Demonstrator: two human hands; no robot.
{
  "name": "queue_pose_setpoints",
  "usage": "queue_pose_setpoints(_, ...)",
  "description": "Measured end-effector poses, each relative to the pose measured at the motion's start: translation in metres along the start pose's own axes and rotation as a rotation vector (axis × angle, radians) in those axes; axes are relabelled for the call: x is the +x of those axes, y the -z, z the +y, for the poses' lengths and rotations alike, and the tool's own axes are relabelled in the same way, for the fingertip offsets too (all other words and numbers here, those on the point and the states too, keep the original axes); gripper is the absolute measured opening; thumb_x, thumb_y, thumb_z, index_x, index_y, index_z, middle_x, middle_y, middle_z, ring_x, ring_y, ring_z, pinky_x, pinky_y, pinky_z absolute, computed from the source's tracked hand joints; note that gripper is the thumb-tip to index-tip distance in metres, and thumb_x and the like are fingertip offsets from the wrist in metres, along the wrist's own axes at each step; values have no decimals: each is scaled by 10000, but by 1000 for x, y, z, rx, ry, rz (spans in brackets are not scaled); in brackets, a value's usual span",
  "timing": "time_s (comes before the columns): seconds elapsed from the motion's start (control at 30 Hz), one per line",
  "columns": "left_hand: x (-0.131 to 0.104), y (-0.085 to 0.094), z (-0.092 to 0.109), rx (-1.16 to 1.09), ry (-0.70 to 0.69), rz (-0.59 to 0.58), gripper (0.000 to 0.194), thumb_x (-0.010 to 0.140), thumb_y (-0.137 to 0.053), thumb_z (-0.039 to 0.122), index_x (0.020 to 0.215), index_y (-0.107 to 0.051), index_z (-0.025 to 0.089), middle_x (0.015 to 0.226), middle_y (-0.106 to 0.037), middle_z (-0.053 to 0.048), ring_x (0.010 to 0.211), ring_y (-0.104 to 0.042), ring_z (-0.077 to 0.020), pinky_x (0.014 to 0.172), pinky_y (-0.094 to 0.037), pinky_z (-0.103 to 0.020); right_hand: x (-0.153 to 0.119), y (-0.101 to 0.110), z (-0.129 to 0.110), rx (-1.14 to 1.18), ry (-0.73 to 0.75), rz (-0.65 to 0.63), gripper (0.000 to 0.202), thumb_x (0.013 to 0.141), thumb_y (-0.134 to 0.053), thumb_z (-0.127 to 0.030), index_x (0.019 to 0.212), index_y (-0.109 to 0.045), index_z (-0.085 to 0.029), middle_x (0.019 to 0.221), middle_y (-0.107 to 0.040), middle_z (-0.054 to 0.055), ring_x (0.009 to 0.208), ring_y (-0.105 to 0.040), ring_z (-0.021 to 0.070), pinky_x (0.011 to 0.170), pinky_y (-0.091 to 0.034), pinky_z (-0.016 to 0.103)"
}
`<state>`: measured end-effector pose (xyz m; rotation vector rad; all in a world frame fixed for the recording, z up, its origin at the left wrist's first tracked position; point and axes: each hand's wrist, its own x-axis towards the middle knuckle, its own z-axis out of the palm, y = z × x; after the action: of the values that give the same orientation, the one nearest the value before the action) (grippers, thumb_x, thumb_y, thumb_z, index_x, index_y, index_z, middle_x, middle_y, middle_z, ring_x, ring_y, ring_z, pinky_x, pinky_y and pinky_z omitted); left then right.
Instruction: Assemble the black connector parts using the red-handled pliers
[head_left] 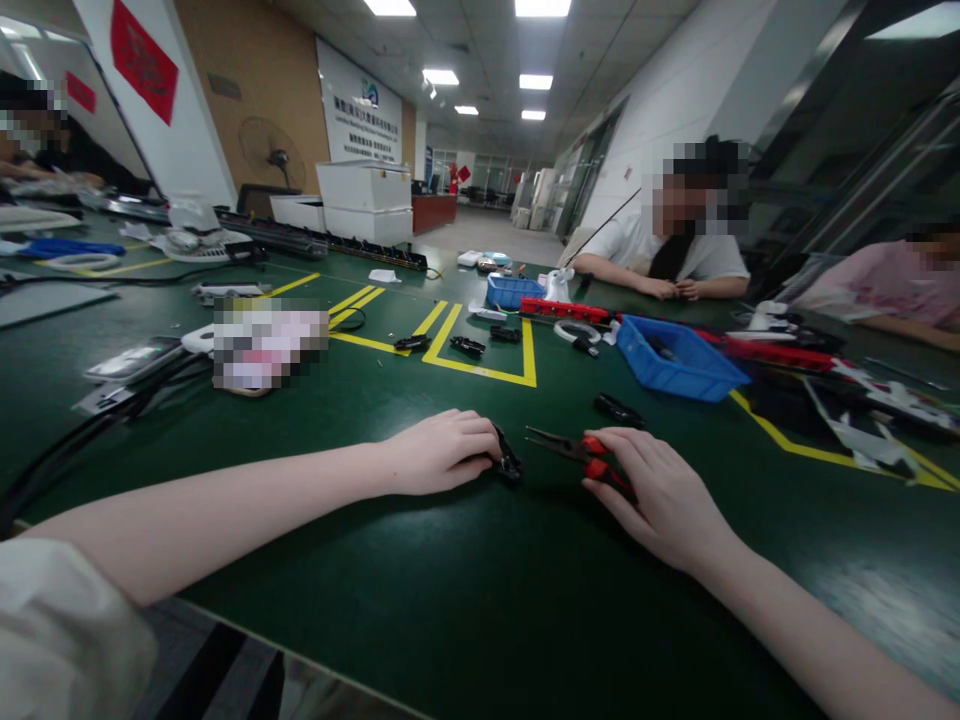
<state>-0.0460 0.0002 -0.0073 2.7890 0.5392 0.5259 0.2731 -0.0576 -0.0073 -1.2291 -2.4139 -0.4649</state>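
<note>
My left hand (442,452) rests low over the green table, its fingers closed on a small black part (508,458) whose exact kind I cannot make out. Facing it from the right, my right hand (660,490) grips the red-and-black handles of long-nose pliers (566,447). The pliers' jaws point left, slightly parted, a short gap away from the black part. Just beyond my right hand lies another black piece (618,410). Several similar black parts (468,346) lie farther off, in and around a yellow-taped area.
A blue bin (675,362) stands right of centre, with a smaller blue tray (516,291) behind it. Red strips (564,310) run along the right side. Left are a phone (270,345) and black cables (97,440). A person (667,240) sits across the table.
</note>
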Motion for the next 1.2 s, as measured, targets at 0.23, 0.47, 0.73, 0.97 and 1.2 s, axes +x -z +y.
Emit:
queue_pose_setpoints(0.23, -1, 0, 1, 5, -2, 7, 225, 1001, -528, 215, 1208, -607, 176, 1173, -661, -76, 1060, -612, -207, 929, -476, -358, 0, 2, -3, 49, 20, -52, 425, 949, -557, -443, 1281, -557, -178, 1172, -693, 140, 1031, -674, 279, 850, -564, 443)
queue_pose_setpoints(0.47, -1, -3, -4, 7, -52, 7, 241, 1009, -523, 225, 1213, -642, 177, 1207, -643, -92, 1089, -601, -221, 941, -471, -366, 1, 3, -4, 45, 73, -61, 416, 945, -568, -434, 1260, -575, -163, 1160, -700, 144, 1019, -680, 273, 847, -568, 437)
queue_pose_setpoints(0.73, 0, 0, -2, 6, -58, -23, 157, 1007, -544, 267, 1105, -626, 176, 1123, -639, -79, 1009, -588, -210, 878, -474, -339, 2, 2, -4, 60, 97, -79, 423, 935, -587, -432, 1262, -590, -162, 1164, -708, 142, 1027, -681, 273, 858, -565, 436)
queue_pose_setpoints(0.97, 0, 1, 0, -22, -57, -55, 118, 1002, -565, 270, 1059, -628, 188, 1112, -649, -64, 1035, -582, -213, 891, -457, -337, 1, 3, -4, 65, 93, -74, 447, 927, -592, -448, 1278, -592, -172, 1169, -709, 146, 1034, -680, 281, 866, -566, 455)
queue_pose_setpoints(1.2, 0, 1, 0, -68, -43, -37, 123, 1004, -566, 268, 1045, -650, 189, 1098, -652, -59, 1025, -579, -199, 893, -447, -326, 2, 2, -5, 42, -57, -80, 429, 927, -581, -487, 1232, -615, -186, 1144, -708, 143, 1002, -679, 292, 835, -555, 465)
